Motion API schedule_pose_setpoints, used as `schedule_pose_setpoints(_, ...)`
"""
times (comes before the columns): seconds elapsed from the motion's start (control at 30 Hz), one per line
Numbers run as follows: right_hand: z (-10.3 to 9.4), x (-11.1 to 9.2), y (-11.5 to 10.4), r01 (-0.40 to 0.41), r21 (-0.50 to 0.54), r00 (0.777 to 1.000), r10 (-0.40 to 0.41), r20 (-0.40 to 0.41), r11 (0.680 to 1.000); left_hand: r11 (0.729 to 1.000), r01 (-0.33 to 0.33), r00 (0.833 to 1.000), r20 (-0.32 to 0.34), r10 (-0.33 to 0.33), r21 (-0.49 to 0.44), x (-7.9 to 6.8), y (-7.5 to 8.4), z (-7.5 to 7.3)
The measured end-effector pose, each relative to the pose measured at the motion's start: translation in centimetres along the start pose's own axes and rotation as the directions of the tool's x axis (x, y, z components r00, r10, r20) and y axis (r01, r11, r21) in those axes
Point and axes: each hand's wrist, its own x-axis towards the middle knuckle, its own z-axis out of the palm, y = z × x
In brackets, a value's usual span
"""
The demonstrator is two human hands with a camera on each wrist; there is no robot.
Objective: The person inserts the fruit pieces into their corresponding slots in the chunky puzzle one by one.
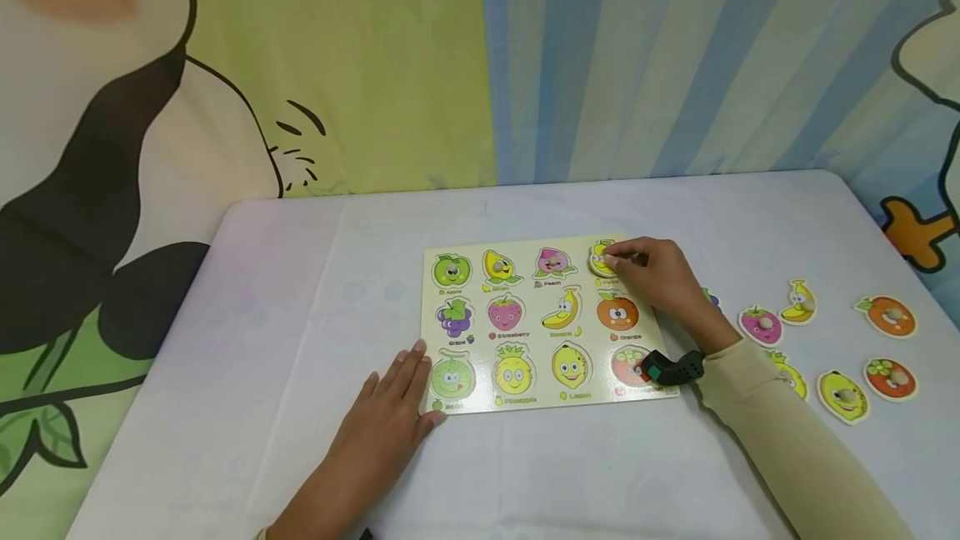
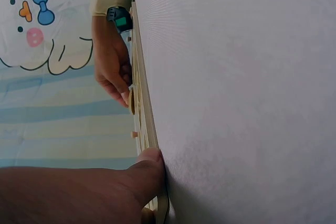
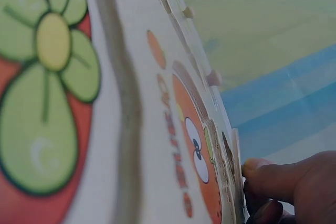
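Observation:
A wooden fruit puzzle board (image 1: pixel 480 307) lies on the table. At its top right corner my right hand (image 1: pixel 656 273) pinches the yellow pear puzzle piece (image 1: pixel 597 261) between thumb and fingers. The piece sits over the pear's spot, and in the left wrist view it appears edge-on against the board. My left hand (image 1: pixel 390 419) rests with straight fingers at the board's lower left corner, its thumb (image 2: pixel 149 169) along the edge. Knobbed apple (image 1: pixel 452 271), mango (image 1: pixel 499 267) and peach (image 1: pixel 552 262) pieces sit in the top row.
Several loose knobbed pieces lie right of the board, among them a strawberry (image 1: pixel 761 325), a banana (image 1: pixel 800 303), an orange (image 1: pixel 887 317) and a lemon (image 1: pixel 843 397). My right forearm partly covers others. A cartoon-printed cloth (image 1: pixel 390 65) hangs behind the white table (image 1: pixel 315 290).

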Motion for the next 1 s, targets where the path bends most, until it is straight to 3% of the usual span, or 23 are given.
schedule_pose_setpoints(0.17, 0.03, 0.01, -0.09, 0.035, -0.02, 0.999, -0.035, 0.014, 0.999, 1.0, 0.009, 1.0, 0.015, -0.009, -0.018, -0.03, 0.1, -0.05)
schedule_pose_setpoints(0.5, 0.12, 0.1, -0.16, -0.007, -0.029, 1.0, 0.007, 0.017, 1.0, 1.0, 0.005, 1.0, 0.01, -0.005, -0.004, -0.11, 0.13, -0.07)
schedule_pose_setpoints(1.0, -0.02, 0.18, -0.28, 0.018, -0.044, 1.0, -0.018, 0.01, 0.999, 1.0, 0.002, 1.0, 0.011, -0.002, 0.011, 0.11, 0.09, -0.12)
